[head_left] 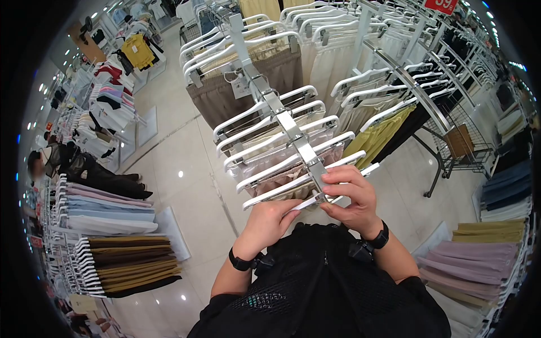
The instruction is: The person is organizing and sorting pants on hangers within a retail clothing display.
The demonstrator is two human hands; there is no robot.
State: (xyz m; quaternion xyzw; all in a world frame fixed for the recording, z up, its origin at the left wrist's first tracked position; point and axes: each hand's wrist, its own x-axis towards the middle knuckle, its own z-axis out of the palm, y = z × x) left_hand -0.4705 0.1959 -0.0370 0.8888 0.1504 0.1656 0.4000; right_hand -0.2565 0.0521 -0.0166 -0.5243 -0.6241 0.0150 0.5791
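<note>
A metal rail (287,123) runs away from me, hung with white hangers that carry trousers in brown, beige and pale pink. At its near end my left hand (271,222) pinches a white hanger (306,204) between thumb and fingers. My right hand (352,197) is curled round the rail's front end, its fingertips on the metal and its thumb near the hanger's hook. Just beyond, another white hanger (276,192) holds a beige garment. Brown trousers (217,97) with a white tag (239,86) hang farther along.
A second curved rail (414,87) with olive-yellow trousers (386,132) stands at the right, near a wire shopping cart (465,141). Folded-over trousers (132,259) hang on racks at the left. More trousers (473,259) hang at the lower right. A person (35,163) is at the far left.
</note>
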